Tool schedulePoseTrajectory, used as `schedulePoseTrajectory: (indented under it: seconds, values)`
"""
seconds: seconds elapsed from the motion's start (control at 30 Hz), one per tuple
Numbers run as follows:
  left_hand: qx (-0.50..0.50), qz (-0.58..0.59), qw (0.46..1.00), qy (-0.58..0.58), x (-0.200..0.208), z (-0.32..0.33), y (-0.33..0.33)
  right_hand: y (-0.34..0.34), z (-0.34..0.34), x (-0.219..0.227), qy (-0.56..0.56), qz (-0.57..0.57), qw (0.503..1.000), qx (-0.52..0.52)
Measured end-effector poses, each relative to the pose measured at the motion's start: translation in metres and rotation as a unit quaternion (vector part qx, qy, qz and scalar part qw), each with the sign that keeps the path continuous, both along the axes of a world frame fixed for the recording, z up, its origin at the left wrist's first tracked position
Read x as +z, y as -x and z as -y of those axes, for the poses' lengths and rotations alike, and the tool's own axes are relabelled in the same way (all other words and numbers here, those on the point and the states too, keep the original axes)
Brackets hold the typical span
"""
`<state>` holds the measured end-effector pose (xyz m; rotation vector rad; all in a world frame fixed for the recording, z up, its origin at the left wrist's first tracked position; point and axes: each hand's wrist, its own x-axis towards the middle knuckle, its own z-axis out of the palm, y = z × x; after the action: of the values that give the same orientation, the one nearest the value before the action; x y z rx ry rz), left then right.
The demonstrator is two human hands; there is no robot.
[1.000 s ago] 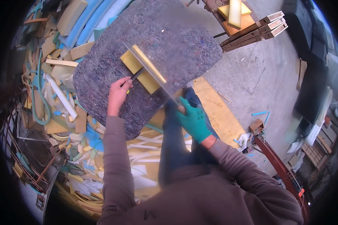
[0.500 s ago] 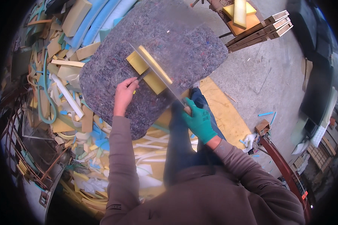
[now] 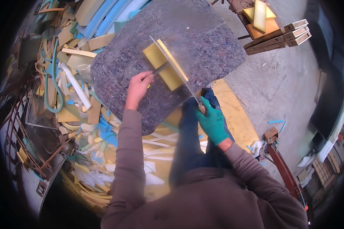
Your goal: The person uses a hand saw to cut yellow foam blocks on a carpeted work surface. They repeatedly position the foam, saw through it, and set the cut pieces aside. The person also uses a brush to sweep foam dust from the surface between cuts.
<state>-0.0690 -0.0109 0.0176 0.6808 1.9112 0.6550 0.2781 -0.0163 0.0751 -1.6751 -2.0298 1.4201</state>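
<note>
A yellow foam block (image 3: 155,56) lies on the mottled grey-purple felt-covered work surface (image 3: 116,66). Along its right side runs a long, thin knife blade, with a narrow yellow foam strip (image 3: 173,60) just beyond it. My right hand (image 3: 212,124), in a green glove, is closed around the wooden handle of the knife (image 3: 192,92). Bare, my left hand (image 3: 138,88) pinches the near end of a dark flat strip (image 3: 161,68), which lies across the block and reaches toward the blade. Something small and yellow shows by my left fingers; its kind is unclear.
Foam offcuts (image 3: 74,76) in yellow, blue, white and green heap up on the left. At upper right, foam pieces (image 3: 260,17) rest beside stacked wooden frames (image 3: 279,37). A yellow sheet (image 3: 233,110) covers floor by my legs; a red metal bar (image 3: 283,164) stands at lower right.
The whole scene has shifted right and slightly up in the view. Both hands keep their holds, and the knife and foam look nearly unchanged relative to each other.
</note>
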Motion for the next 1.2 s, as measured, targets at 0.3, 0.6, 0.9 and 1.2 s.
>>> schedulePoseTrajectory:
  seconds: [0.3,0.6,0.9,1.2]
  values:
    - [0.015,0.019,1.0,-0.003,0.004,-0.002,-0.004,-0.001,-0.002,0.001,0.02,0.018,1.0,0.007]
    - [0.005,0.002,0.999,-0.045,-0.004,0.013,0.003,-0.002,0.001,-0.001,0.026,0.023,0.999,0.003]
    - [0.063,-0.336,0.938,-0.056,-0.013,0.073,0.016,-0.006,0.005,-0.013,0.031,0.004,1.0,-0.004]
    - [-0.063,-0.485,0.872,0.029,0.021,0.045,-0.022,-0.007,0.003,-0.014,0.041,0.001,0.999,-0.002]
